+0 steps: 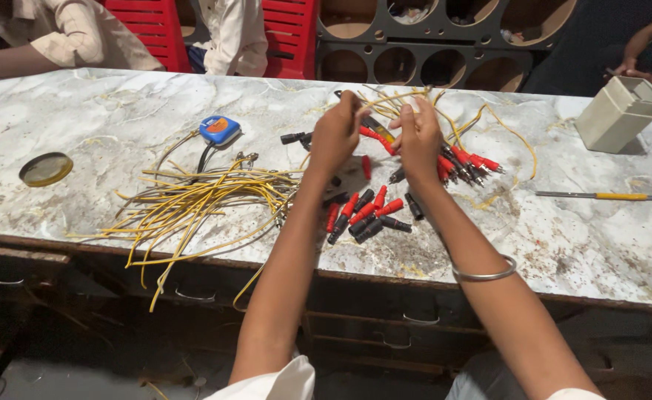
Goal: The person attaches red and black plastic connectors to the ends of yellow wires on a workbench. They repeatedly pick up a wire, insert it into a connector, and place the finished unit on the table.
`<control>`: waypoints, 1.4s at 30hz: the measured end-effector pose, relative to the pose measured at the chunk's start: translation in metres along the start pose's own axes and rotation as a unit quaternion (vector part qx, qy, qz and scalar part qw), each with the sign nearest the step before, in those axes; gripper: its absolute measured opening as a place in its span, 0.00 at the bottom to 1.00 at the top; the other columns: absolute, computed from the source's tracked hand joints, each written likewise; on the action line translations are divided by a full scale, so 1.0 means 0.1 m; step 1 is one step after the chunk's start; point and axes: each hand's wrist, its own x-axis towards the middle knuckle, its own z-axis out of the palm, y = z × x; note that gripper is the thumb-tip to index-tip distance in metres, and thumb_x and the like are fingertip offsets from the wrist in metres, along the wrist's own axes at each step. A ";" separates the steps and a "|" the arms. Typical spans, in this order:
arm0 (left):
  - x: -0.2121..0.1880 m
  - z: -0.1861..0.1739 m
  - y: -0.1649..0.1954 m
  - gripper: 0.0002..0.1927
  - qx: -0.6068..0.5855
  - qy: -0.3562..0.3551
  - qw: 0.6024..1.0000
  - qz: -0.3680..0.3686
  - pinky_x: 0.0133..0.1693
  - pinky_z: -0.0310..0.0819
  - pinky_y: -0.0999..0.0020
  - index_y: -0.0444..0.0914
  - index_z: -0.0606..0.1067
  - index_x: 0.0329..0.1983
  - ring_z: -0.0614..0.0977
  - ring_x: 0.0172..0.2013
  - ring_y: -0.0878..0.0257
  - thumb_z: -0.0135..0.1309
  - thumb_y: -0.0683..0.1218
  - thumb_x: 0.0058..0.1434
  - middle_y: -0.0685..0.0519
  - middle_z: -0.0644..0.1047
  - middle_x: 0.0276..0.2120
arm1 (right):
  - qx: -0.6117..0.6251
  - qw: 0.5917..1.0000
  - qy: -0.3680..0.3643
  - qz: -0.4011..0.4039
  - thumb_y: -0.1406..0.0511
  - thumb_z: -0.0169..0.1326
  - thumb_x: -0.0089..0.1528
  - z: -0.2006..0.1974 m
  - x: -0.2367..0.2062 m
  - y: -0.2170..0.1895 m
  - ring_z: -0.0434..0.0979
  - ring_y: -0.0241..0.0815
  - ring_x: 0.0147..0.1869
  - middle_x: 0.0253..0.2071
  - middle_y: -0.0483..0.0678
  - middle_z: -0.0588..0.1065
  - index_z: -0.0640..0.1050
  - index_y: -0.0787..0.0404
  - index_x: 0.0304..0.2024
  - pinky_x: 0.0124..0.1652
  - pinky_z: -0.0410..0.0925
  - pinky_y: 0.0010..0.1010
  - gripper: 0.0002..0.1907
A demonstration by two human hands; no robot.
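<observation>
At the near edge of the surface (577, 244), marble-look top, drawers below with metal pulls. Bangle (484, 272) on the right wrist.

Just past the edge: pile of red and black plugs (366, 211), loose, lying between the two forearms. Left of it a tangle of yellow wires (192, 200), some strands hanging over the edge.

Mid-surface: left hand (335, 137) fingers closed, pinching a yellow wire end. Right hand (418, 137) fingers closed too, on the same bunch; can't tell exactly what it grips. Red plug (376, 138) sits between the hands, touching or just beside both. Right of the right hand: row of wired plugs (470, 164), red and black, leads looping back in yellow.

Left side: round brass-coloured lid (45, 169), flat, nothing in it. Blue tape measure (219, 129) beyond the wire tangle.

Right side: screwdriver (600, 196), yellow handle, lying flat, well apart from the hands. Beige box (619, 112) further back, tilted, contents not visible.

Far edge: other people's arms at both ends, red chairs (152, 30), a panel with round cutouts (415, 44) behind.
</observation>
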 end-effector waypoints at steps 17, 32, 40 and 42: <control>-0.09 0.22 -0.09 0.32 0.074 -0.096 0.992 0.022 0.29 0.69 0.47 0.36 0.52 0.66 0.80 0.29 0.42 0.55 0.42 0.64 0.43 0.76 0.24 | 0.150 0.983 -0.066 0.088 0.61 0.48 0.72 -0.11 0.15 0.21 0.71 0.31 0.28 0.30 0.44 0.75 0.75 0.61 0.43 0.28 0.66 0.22 0.10; -0.07 0.08 -0.05 0.35 -0.003 -0.066 0.998 -0.017 0.28 0.69 0.52 0.39 0.54 0.62 0.82 0.27 0.45 0.63 0.52 0.64 0.49 0.76 0.20 | 0.168 0.984 0.050 -0.031 0.60 0.42 0.76 -0.29 0.33 0.23 0.76 0.36 0.27 0.31 0.49 0.75 0.69 0.62 0.43 0.28 0.73 0.27 0.13; -0.07 0.07 -0.05 0.36 -0.010 -0.069 0.997 -0.025 0.26 0.68 0.54 0.38 0.54 0.61 0.82 0.25 0.47 0.64 0.55 0.63 0.49 0.76 0.18 | 0.171 0.983 0.064 -0.032 0.60 0.41 0.76 -0.29 0.36 0.33 0.76 0.36 0.27 0.30 0.49 0.75 0.68 0.62 0.43 0.28 0.73 0.28 0.13; -0.06 0.07 -0.04 0.36 -0.020 -0.090 0.995 -0.044 0.26 0.68 0.55 0.38 0.55 0.61 0.82 0.23 0.48 0.64 0.56 0.63 0.49 0.75 0.17 | 0.169 0.982 0.076 -0.033 0.60 0.40 0.76 -0.29 0.37 0.33 0.76 0.36 0.26 0.30 0.49 0.75 0.67 0.62 0.43 0.27 0.72 0.28 0.12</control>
